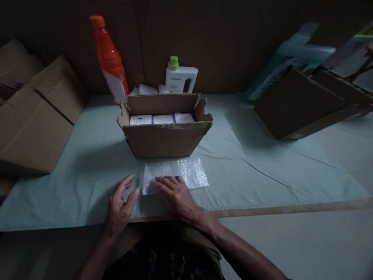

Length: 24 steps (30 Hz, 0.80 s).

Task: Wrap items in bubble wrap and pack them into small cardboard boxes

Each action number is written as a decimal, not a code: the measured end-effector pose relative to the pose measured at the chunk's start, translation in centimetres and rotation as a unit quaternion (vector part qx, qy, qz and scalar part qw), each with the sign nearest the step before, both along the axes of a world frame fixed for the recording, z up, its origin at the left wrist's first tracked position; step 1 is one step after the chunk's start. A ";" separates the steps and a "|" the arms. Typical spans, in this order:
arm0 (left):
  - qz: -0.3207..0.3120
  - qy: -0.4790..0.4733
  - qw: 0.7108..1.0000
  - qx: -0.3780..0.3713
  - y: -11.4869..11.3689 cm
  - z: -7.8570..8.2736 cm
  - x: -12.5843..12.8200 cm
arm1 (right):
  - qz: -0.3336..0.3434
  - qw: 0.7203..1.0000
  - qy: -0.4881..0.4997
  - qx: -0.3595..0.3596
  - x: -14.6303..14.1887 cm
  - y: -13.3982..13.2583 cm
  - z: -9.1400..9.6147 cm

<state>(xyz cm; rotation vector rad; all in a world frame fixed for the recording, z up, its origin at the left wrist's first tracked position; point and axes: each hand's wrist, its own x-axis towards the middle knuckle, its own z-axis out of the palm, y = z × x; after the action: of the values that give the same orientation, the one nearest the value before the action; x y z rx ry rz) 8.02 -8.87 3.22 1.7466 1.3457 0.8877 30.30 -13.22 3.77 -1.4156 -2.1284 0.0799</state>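
Note:
A flat piece of bubble wrap lies near the table's front edge; whether anything is inside it I cannot tell. My right hand rests flat on its left half, fingers stretched out. Just left of the wrap, my left hand hovers with fingers apart and nothing in it. Right behind the wrap stands an open cardboard box. Inside it sit white packs with purple edges, in a row.
Behind the box stand an orange bottle and a white jug with a green cap. Larger cardboard boxes flank the table, one on the left and one on the right, with a teal bottle beside the latter. A pale green cloth covers the tabletop.

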 end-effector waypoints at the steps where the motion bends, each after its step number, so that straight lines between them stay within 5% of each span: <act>1: 0.008 0.000 1.000 0.010 0.1 0.3 -0.3 | 0.007 1.000 0.008 -0.012 -0.4 -0.1 -0.3; 5: 0.001 0.030 0.992 0.126 0.7 1.2 -0.5 | -0.036 0.997 0.028 -0.057 1.1 -0.3 0.0; 10: -0.118 0.100 0.957 0.247 2.1 1.4 2.8 | -0.053 0.995 -0.030 -0.074 0.9 1.9 1.0; 16: -0.162 0.236 0.938 0.196 3.3 -0.6 4.0 | -0.059 0.988 -0.090 -0.111 2.1 1.6 -1.0; 21: -0.164 0.194 0.948 0.191 3.2 -1.5 2.6 | -0.214 0.968 -0.097 -0.082 9.4 -3.1 -1.9; 24: -0.090 0.180 0.960 0.197 2.7 -1.2 1.9 | -0.288 0.951 -0.095 -0.065 11.6 -4.2 -1.3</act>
<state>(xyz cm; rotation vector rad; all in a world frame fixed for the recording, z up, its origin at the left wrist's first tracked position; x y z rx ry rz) 9.94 -6.18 2.01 2.3911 1.2623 0.7994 41.94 -17.40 2.49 -2.1429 -1.7887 -0.1510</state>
